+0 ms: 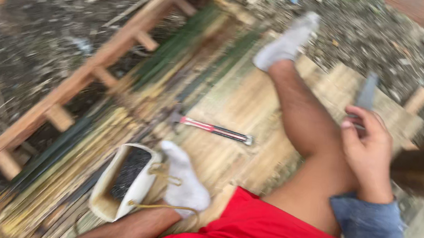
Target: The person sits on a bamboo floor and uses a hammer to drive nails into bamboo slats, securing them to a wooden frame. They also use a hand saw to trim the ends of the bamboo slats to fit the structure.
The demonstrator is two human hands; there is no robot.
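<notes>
Pretty blurry from my end, but the right hand [368, 151] has its fingers [361, 115] wrapped around a grey blade-like tool [367, 92], far right, above the knee. Left hand isn't in view. I'd say we're between cuts, tool up and ready. The hammer [216, 129] with the red handle lies mid-platform on the bamboo slats [243, 106], with a white pouch [124, 182] near left. Next move probably needs that blade brought down carefully to the slats, clear of the leg.

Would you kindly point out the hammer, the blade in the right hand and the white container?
hammer [216, 129]: head view, on its red and black handle.
blade [367, 92]: head view, mid-blade, above the right hand [369, 151].
white container [138, 191]: head view, on its side wall.
</notes>
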